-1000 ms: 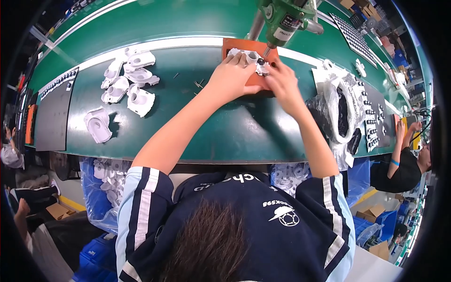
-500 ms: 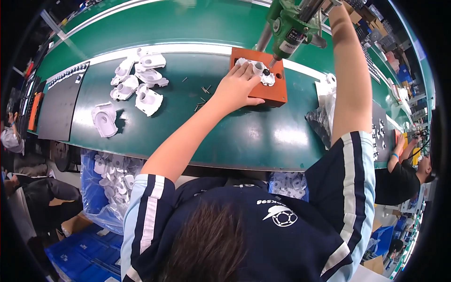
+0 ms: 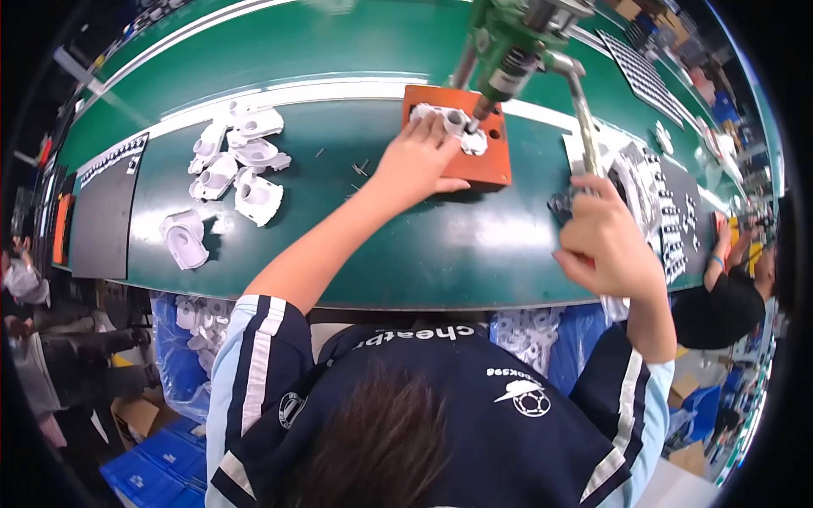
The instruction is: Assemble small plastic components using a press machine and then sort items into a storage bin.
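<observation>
My left hand [image 3: 415, 159] holds a white plastic part [image 3: 476, 142] down on an orange block [image 3: 493, 174], fingers lying together over it and thumb along the block's near edge. The block stands on the green bench. A green hand press [image 3: 501, 63] rises behind it, and its ram tip [image 3: 481, 110] reaches down to the part. Whether the tip touches is hard to tell. On the right, my right hand [image 3: 603, 233] is closed round the lower end of the press lever [image 3: 584, 118], which is swung down toward me.
Several loose white plastic parts [image 3: 258, 195] lie left on the bench, with small metal pins [image 3: 361, 168] nearby. A dark board [image 3: 106, 212] sits at far left. Clear bags [image 3: 631, 190] and rows of small black-and-white pieces [image 3: 673, 241] are at right. Part-filled blue bins [image 3: 182, 360] stand below the edge.
My right hand has pulled the lever from high up down toward me. The press ram has come down to the part. My left hand stays on the part.
</observation>
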`<action>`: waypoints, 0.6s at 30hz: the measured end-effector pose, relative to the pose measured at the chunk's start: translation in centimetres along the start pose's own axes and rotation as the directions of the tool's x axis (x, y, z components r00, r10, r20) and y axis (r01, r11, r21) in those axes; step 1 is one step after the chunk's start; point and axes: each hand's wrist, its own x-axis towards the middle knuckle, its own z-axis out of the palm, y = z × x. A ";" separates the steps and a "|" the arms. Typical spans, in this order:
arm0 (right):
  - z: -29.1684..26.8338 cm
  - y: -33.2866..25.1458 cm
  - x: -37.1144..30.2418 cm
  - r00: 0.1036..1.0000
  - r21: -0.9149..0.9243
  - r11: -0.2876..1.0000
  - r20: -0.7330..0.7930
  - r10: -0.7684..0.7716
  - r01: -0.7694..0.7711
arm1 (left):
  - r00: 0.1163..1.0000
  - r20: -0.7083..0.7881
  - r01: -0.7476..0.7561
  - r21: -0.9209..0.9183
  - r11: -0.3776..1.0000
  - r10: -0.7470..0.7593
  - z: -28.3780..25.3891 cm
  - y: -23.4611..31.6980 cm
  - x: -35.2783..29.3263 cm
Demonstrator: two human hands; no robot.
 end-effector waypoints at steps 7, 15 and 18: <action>-6.2 3.8 0.8 0.928 0.803 0.480 -0.366 -0.071 0.353 | 0.893 0.293 0.421 -0.278 0.863 -0.341 -1.5 -1.5 2.9; -5.9 16.4 12.9 0.664 0.905 0.358 -0.416 0.621 0.231 | 0.905 0.401 0.214 -0.135 0.967 -0.144 -1.5 -3.2 6.3; -2.4 18.3 14.2 0.726 0.957 0.271 -0.259 0.637 0.104 | 0.874 0.452 0.205 -0.013 0.979 -0.177 -3.1 -3.0 6.8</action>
